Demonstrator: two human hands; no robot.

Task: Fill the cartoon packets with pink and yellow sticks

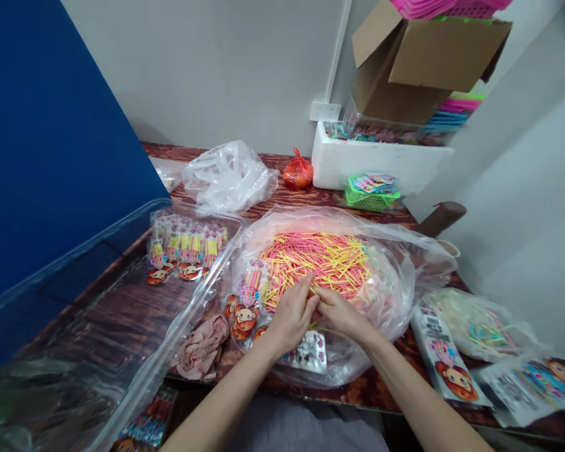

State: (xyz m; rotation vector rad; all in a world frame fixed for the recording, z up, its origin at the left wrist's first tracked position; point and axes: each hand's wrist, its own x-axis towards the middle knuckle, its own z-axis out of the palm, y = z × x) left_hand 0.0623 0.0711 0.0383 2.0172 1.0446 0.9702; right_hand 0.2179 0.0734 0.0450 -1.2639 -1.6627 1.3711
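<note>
A large clear plastic bag (pixel 390 326) lies open on the table, filled with a heap of thin pink and yellow sticks (pixel 317 260). My left hand (pixel 289 317) and my right hand (pixel 339 312) meet at the near edge of the heap, fingers closed and fingertips close together. A bit of yellow shows at the right fingertips, but what either hand holds cannot be made out. Left of my left hand lie printed packets with a cartoon face (pixel 245 317), some containing sticks. A silvery printed pouch (pixel 312 351) lies just below my hands.
To the left, a clear plastic tray (pixel 136 333) holds several filled packets (pixel 191 242). A pink cloth (pixel 204 348) lies beside it. Further back are a white plastic bag (pixel 233 179), a red net bag (pixel 298 172), a green basket (pixel 370 199) and a white foam box (pixel 381 163). Printed pouches (pixel 452 364) lie right.
</note>
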